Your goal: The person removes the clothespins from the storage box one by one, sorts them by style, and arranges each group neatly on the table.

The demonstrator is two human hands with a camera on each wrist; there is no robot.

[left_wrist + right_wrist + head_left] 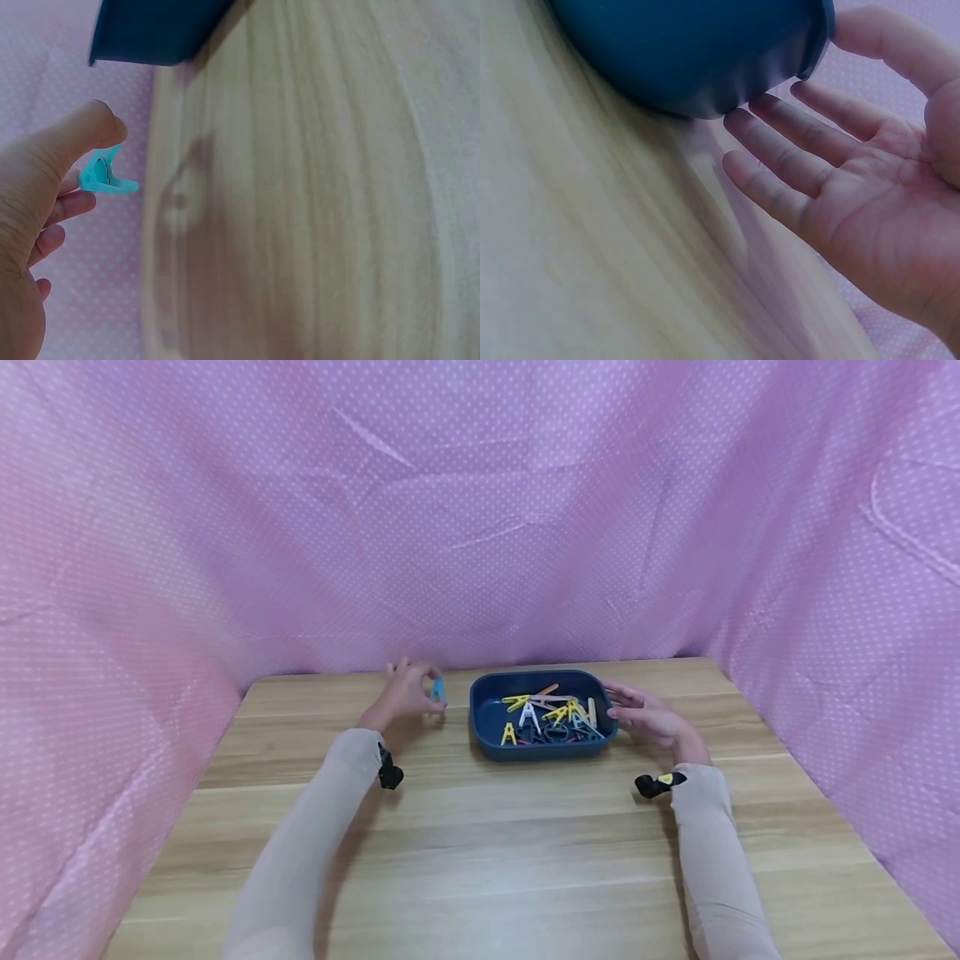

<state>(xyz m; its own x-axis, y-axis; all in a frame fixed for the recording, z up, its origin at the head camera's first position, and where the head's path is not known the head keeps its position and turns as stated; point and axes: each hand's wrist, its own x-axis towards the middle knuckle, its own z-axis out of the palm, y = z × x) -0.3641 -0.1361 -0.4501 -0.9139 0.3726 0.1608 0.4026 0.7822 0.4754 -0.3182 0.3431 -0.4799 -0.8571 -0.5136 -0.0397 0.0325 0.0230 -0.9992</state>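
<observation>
My left hand (408,691) pinches a turquoise clothespin (105,176) between thumb and fingers, its legs spread in a V in the left wrist view. The hand is raised above the table, left of a dark blue plastic bin (543,752). Inside the bin lie several clothespins, among them a white one (528,717) and a yellow one (509,734). At the bin's right end, my right hand (651,718) holds the rim, with the thumb tip at the edge and the fingers extended along the outer wall.
The bin stands on a wooden table (480,860), near its back edge. A pink dotted curtain (480,527) hangs behind and along both sides. Each wrist carries a small black camera, the left one (390,772) and the right one (651,786).
</observation>
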